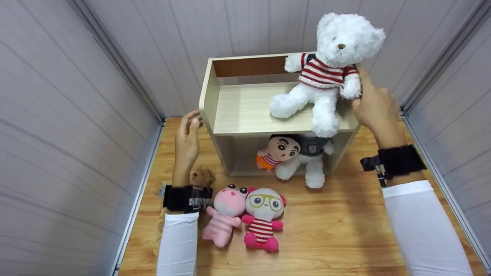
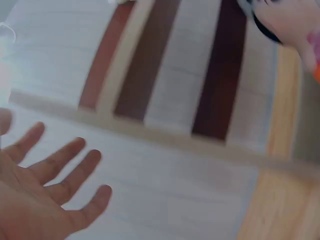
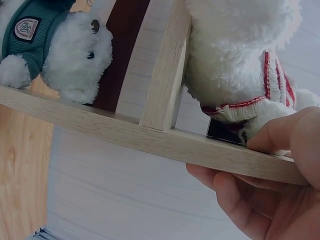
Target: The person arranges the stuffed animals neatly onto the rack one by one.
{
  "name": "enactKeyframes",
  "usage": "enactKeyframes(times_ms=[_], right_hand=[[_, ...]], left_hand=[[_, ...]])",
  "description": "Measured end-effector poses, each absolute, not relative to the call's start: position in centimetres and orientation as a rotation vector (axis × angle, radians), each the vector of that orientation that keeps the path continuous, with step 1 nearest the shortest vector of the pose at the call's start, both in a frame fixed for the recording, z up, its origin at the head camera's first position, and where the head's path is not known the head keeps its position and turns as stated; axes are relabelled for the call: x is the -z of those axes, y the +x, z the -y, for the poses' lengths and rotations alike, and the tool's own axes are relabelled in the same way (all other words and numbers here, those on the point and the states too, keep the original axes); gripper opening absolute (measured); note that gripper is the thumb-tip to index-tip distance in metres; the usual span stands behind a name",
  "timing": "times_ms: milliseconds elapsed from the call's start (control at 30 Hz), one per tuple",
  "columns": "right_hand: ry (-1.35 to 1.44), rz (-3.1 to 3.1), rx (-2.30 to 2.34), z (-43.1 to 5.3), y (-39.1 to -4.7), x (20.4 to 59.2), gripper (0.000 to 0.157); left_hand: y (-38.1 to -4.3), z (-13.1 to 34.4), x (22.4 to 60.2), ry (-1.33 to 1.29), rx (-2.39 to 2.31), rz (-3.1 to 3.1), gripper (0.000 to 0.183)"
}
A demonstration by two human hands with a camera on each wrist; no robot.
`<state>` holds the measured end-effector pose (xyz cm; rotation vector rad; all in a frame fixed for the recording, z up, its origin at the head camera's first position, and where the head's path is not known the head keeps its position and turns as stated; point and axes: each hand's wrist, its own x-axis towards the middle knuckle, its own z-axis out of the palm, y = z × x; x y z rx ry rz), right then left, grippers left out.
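Note:
A two-tier wooden shelf (image 1: 245, 103) stands against the back wall. My right hand (image 1: 376, 103) grips its right side panel (image 3: 125, 130), thumb inside and fingers outside. Beside that thumb, a white teddy bear (image 1: 326, 76) in a red-and-white striped sweater sits on the upper tier. By the left side panel (image 1: 207, 96), my left hand (image 1: 188, 140) has its fingers spread; in the left wrist view the hand (image 2: 45, 195) holds nothing. On the lower tier, a black-haired doll (image 1: 282, 149) leans against a white bear (image 1: 312, 153) in a dark green sweater, its head hidden in the head view.
On the wooden floor (image 1: 326, 230) in front lie a pink plush toy (image 1: 224, 214) and a grey plush toy with yellow glasses (image 1: 264, 216). A brown plush toy (image 1: 203, 176) is partly hidden behind my left wrist. Grey panel walls (image 1: 69, 134) enclose both sides.

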<state>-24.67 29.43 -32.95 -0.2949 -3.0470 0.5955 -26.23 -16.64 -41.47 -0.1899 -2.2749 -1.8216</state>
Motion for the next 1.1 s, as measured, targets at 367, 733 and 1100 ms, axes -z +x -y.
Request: enactKeyframes(times_ms=[367, 733, 1100], right_hand=[[-0.268, 3.052, -0.547, -29.6, -24.9, 33.0, 0.089], [-0.288, 3.05, -0.564, -29.6, -24.9, 33.1, 0.089], [-0.291, 3.036, -0.563, -29.6, -24.9, 33.3, 0.089]], left_hand=[[-24.6, 22.4, 46.9, 0.147, 0.917, 3.142, 0.053], [-22.4, 26.8, 50.9, 0.465, 0.744, 3.495, 0.117], [-20.9, 28.4, 54.3, 0.537, 0.617, 3.587, 0.083]])
